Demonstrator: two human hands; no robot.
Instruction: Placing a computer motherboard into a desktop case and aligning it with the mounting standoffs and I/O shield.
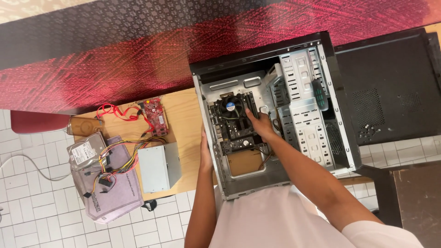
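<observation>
An open desktop computer case (pixel 294 82) lies on its side on a wooden table (pixel 183 110). Inside sits a motherboard (pixel 236 131) with a round black cooler fan (pixel 231 106). My right hand (pixel 259 124) reaches into the case and presses on the upright memory sticks right of the fan; whether its fingers pinch one I cannot tell. My left hand (pixel 205 151) rests flat against the case's outer left wall, holding nothing.
Left of the case lie a grey power supply box (pixel 158 167) with coloured cables, a red circuit card (pixel 154 115) with red cables, and a silver hard drive (pixel 85 154) on a grey mat. The black side panel (pixel 390 87) lies at right. White tiled floor below.
</observation>
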